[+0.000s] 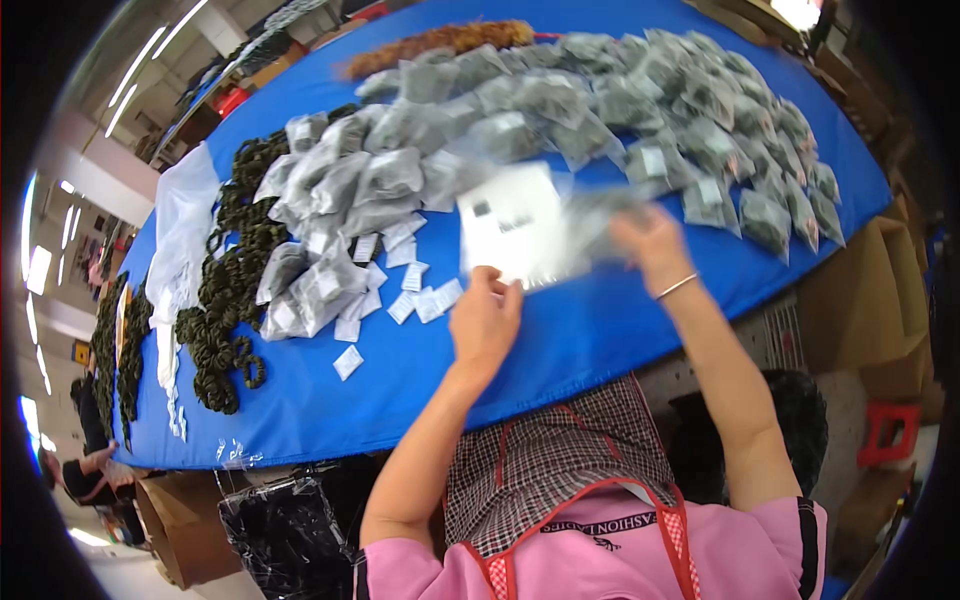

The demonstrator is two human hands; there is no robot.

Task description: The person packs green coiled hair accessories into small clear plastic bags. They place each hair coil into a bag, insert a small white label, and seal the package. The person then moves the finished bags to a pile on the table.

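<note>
A flat white plastic bag (517, 221) with dark printed marks lies on the blue-covered table (300, 405) in front of me. My left hand (486, 322) pinches its near edge between thumb and fingers. At the bag's right side, my right hand (654, 244) is blurred, with its fingers on a filled translucent bag (598, 221) of dark green content. Left of the white bag are scattered small white printed packets (430, 304). Similar filled translucent bags (390, 176) are heaped behind them, and more bags (705, 97) spread across the far right.
Dark olive coiled rings (217, 337) lie in a long pile at the left, beside a sheer white plastic sheet (180, 232). A brown fuzzy bundle (450, 45) sits at the far edge. Cardboard boxes (862, 300) and a red stool (889, 433) stand off the table's right side. People (94, 472) are at the far left.
</note>
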